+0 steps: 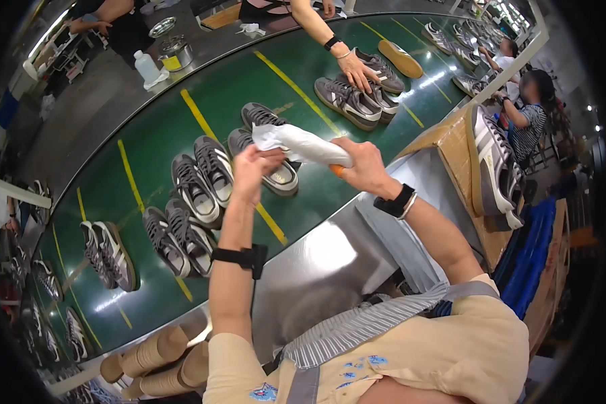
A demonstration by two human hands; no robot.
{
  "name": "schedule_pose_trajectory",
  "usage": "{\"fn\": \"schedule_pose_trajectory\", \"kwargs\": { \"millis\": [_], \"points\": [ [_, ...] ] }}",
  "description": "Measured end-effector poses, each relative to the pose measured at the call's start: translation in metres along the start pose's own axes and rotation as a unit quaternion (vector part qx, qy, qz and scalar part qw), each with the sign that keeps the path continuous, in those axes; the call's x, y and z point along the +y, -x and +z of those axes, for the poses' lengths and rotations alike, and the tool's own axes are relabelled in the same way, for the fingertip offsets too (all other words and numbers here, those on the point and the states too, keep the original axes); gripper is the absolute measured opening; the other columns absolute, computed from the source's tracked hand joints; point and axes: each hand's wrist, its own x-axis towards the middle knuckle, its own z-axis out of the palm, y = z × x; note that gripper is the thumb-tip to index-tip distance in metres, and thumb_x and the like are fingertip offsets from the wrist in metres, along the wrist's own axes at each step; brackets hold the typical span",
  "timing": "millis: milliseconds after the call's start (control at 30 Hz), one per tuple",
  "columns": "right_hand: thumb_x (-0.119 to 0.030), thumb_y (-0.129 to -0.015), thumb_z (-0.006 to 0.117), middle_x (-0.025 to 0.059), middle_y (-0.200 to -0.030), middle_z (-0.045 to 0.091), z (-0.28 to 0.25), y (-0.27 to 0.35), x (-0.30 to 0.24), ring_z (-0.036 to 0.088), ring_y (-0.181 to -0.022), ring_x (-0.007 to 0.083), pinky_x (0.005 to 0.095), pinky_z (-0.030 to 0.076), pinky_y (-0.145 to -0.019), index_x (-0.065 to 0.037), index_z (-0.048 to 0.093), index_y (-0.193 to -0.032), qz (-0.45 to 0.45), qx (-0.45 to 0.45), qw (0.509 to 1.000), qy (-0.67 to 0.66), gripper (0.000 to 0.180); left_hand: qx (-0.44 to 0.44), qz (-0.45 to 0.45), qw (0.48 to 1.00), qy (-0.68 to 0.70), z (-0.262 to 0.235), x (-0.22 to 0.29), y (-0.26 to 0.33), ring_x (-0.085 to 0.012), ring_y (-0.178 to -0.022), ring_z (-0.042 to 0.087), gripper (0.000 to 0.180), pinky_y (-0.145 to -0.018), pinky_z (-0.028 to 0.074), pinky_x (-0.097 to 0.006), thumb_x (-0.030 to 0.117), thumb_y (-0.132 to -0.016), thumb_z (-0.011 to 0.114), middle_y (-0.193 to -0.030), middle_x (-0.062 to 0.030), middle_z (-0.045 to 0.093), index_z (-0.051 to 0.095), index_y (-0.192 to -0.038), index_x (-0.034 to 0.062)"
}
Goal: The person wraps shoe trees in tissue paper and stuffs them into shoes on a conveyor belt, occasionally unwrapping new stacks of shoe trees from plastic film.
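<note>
white paper wad [303, 143] | left hand [251, 172] pinching | right hand [362, 166] clasped around

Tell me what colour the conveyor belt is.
Green conveyor belt with yellow stripes, head view.

White tissue paper [303, 143] up at twelve o'clock over the green conveyor belt [161, 135] with yellow stripes; grey sneakers [202, 178] with white stripes at ten; striped grey-and-white apron [357, 323] at six.

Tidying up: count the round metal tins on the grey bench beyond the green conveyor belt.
2. A shallow round metal tin sits far back on the grey bench; a deeper metal tin stands nearer the green conveyor belt. More may be hidden outside the view.
</note>
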Motion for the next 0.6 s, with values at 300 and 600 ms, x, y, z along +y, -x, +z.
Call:
{"fn": "schedule_pose_trajectory", "kwargs": {
  "millis": [300, 600],
  "points": [
    [-0.007, -0.068, 0.074, 0.015, -0.08, 0.065, 0.004, -0.101, 0.047, 0.064, -0.071, 0.0176, 0.0323, 0.052, -0.059, 0.003, 0.05, -0.103, 0.24, -0.262, 0.913, -0.199, 0.043, 0.065, 0.22, 0.705, -0.671, -0.027, -0.049, -0.129, -0.0375, -0.105, 0.052, 0.048, -0.085, 0.048, -0.046, 0.013, -0.069, 0.077, -0.11, -0.0176, 0.05, 0.049, -0.107, 0.0025],
    [-0.019, -0.061, 0.076, 0.0253, -0.081, 0.064, 0.062, -0.159, 0.047, 0.064, -0.08, 0.0421, 0.0457, 0.051, -0.071, 0.002, 0.051, -0.1, 0.113, -0.179, 0.97, 0.12, 0.05, -0.115, 0.33, 0.657, -0.668, -0.061, -0.025, -0.156, -0.0376, -0.079, 0.061, 0.022, -0.07, 0.05, -0.047, 0.015, -0.081, 0.068, -0.083, -0.0174, 0.059, 0.052, -0.087, 0.001]
  ]
}}
